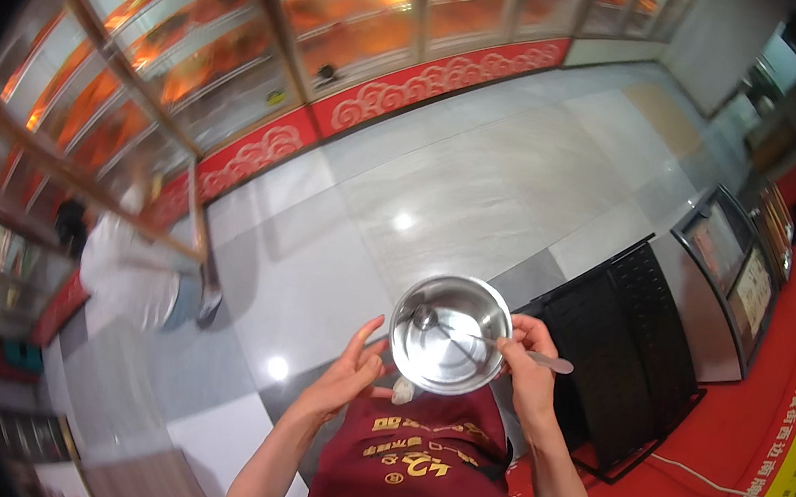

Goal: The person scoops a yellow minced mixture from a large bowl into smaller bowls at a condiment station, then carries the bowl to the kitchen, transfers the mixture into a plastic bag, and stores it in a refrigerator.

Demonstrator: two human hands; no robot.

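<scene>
My right hand point(531, 365) grips the rim of a round stainless steel bowl point(445, 382) on its right side. The thumb pins a metal spoon point(549, 362) across the rim, its handle pointing right and its rounded end inside the shiny bowl. Just left of the bowl is my left hand point(348, 382), fingers apart and nothing seen between them. A small whitish thing point(403, 391) shows by its fingertips under the bowl; I cannot tell what it is or whether they touch. Below hangs my maroon apron point(416, 467) with yellow lettering.
A black panel-like unit point(616, 357) and a glass-fronted case point(724, 266) stand at right on a red printed surface point(758, 412), crossed by a white cable point(705, 480). Glass-doored cabinets point(352, 12) line the far side. A person in white point(135, 268) bends by an open door.
</scene>
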